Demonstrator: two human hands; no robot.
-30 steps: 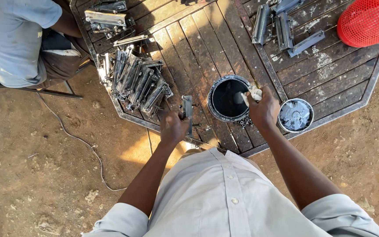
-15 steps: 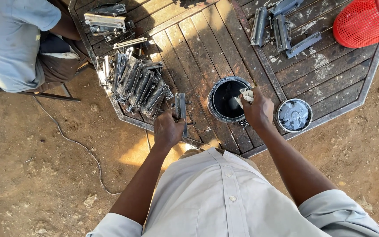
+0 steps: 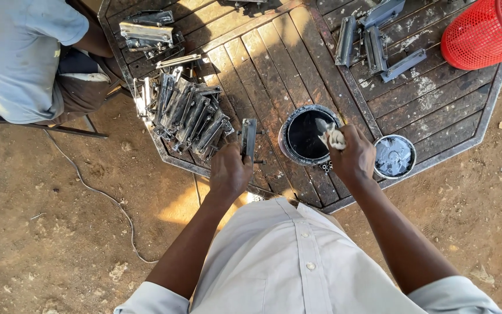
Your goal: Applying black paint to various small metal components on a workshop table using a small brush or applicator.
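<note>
The left hand (image 3: 229, 172) grasps a narrow metal bracket (image 3: 248, 139), its long axis running straight away from the person, far end toward the middle of the dark wooden table (image 3: 274, 64). The bracket sits near the table's near edge, just right of a heap of like metal pieces (image 3: 186, 114), too overlapped to count. The right hand (image 3: 352, 158) is clenched on a small pale rag (image 3: 334, 138) at the near rim of one open black tin (image 3: 306, 134); its round lid (image 3: 394, 156) lies just right of the hand. Bare planks lie open beyond the bracket and tin. About four longer brackets (image 3: 373, 40) lie at the far right, beside one red mesh basket (image 3: 483, 32). Another person (image 3: 21, 58) sits at the left edge.
</note>
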